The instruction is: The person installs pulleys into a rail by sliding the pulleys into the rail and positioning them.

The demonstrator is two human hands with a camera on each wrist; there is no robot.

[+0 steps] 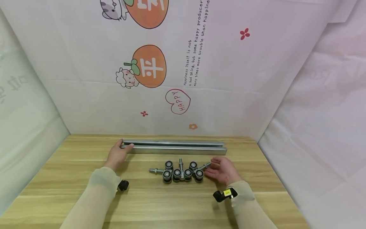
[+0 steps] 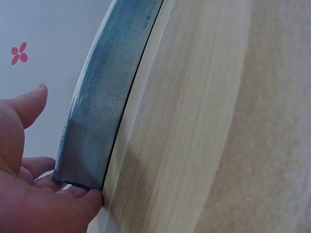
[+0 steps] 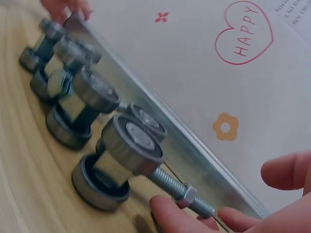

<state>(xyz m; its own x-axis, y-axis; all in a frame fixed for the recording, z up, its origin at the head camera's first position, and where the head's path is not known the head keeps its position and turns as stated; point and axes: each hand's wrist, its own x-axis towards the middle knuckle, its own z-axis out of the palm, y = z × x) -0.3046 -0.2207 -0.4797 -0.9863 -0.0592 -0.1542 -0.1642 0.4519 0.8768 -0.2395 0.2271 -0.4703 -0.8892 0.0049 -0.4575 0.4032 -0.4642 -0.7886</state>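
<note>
Channel [image 1: 174,150], slot side up, on wooden table [image 1: 177,206]; three roller trolleys [image 1: 177,173] lie outside it, along its near side. Left hand [image 1: 116,156]: thumb spread away, fingertips touching channel's left end. Right hand [image 1: 224,170]: fingers loosely spread beside rightmost bolt [image 3: 175,188], contact unclear.

Bright, even light fills the head view, with soft shadows beside the sleeves [image 1: 88,200] on the worktop [image 1: 171,206]. The left wrist view looks dimmer, bluish, its rail [image 2: 104,102] bowed; the right wrist view blurs far rollers [image 3: 75,51].
</note>
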